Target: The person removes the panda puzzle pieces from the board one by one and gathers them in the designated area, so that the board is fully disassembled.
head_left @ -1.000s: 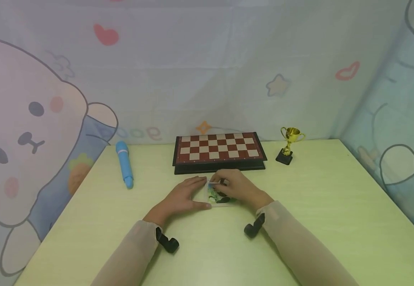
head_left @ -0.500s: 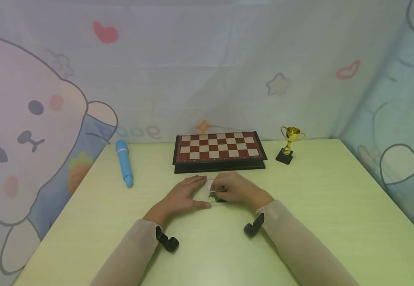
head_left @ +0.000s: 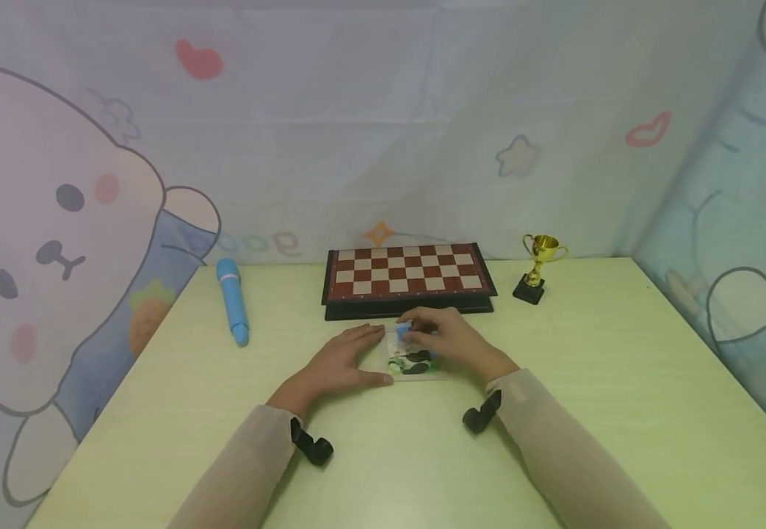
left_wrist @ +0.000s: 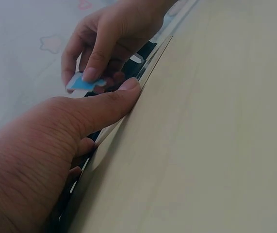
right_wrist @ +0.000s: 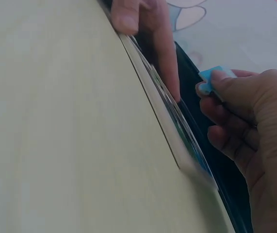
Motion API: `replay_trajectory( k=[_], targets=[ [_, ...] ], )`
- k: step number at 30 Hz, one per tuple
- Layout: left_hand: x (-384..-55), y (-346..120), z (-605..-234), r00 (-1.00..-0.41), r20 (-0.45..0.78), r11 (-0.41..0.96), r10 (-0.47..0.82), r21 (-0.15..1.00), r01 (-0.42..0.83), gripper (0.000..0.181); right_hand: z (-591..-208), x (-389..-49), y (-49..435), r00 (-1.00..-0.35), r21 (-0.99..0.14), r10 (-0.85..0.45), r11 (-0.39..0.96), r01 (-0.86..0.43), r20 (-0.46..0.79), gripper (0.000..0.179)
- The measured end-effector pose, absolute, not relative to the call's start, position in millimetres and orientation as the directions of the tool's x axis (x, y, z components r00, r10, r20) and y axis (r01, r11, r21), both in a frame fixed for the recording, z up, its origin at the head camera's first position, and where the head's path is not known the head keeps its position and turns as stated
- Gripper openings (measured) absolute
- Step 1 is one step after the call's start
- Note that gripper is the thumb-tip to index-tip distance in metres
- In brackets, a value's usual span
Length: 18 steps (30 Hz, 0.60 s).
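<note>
My right hand (head_left: 458,344) pinches a small blue jigsaw piece (left_wrist: 82,83) between thumb and fingers, held above the puzzle board; the same blue piece (right_wrist: 207,82) shows at the fingertips in the right wrist view. Below it lies a flat jigsaw puzzle (head_left: 410,364) with a pale border and a green, black and white picture; its right part is hidden by the right hand. My left hand (head_left: 336,365) rests at the puzzle's left side, thumb (left_wrist: 128,86) on the near border and straight fingers toward the far corner.
Just behind the hands stands a red-and-white chessboard case (head_left: 409,273) with black edges. A blue toy microphone (head_left: 233,303) lies at the back left. To the back right is a small gold trophy (head_left: 538,258) on a black base. A printed cloth backdrop (head_left: 330,132) rises behind the table.
My right hand has risen off the puzzle and shifted slightly right and away, with the piece turned so its blue side shows. More of the picture is uncovered. The left hand stays put.
</note>
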State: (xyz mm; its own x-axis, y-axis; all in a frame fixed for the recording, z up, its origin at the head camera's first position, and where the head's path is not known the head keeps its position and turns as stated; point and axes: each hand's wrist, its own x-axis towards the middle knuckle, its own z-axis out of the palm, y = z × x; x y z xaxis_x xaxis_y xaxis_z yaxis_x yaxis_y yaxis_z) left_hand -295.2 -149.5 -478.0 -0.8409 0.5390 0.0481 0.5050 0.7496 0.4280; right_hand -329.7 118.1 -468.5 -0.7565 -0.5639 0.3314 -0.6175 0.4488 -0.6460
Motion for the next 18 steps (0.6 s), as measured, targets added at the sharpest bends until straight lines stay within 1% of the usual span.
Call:
replay_trajectory(
  k=[5, 8, 10, 14, 18],
  targets=[
    [-295, -147, -478, -0.841, 0.053, 0.753, 0.539, 0.419, 0.508, 0.095, -470, -334, 148, -0.844, -0.749, -0.444, 0.438, -0.498, 0.301, 0.018],
    [-295, -146, -479, -0.839, 0.047, 0.754, 0.542, 0.414, 0.510, 0.096, -476, -338, 173, -0.874, -0.775, -0.393, 0.442, -0.452, 0.286, 0.018],
    [-296, -146, -479, -0.837, 0.042, 0.754, 0.545, 0.412, 0.512, 0.096, -481, -340, 190, -0.894, -0.770, -0.359, 0.477, -0.423, 0.269, 0.017],
    [-295, -146, -479, -0.838, 0.043, 0.756, 0.545, 0.406, 0.513, 0.096, -485, -343, 213, -0.914, -0.713, -0.320, 0.577, -0.398, 0.251, 0.019],
    [-295, -147, -479, -0.842, 0.042, 0.764, 0.538, 0.397, 0.508, 0.095, -486, -347, 220, -0.900, -0.670, -0.362, 0.607, -0.427, 0.245, 0.021]
  ],
)
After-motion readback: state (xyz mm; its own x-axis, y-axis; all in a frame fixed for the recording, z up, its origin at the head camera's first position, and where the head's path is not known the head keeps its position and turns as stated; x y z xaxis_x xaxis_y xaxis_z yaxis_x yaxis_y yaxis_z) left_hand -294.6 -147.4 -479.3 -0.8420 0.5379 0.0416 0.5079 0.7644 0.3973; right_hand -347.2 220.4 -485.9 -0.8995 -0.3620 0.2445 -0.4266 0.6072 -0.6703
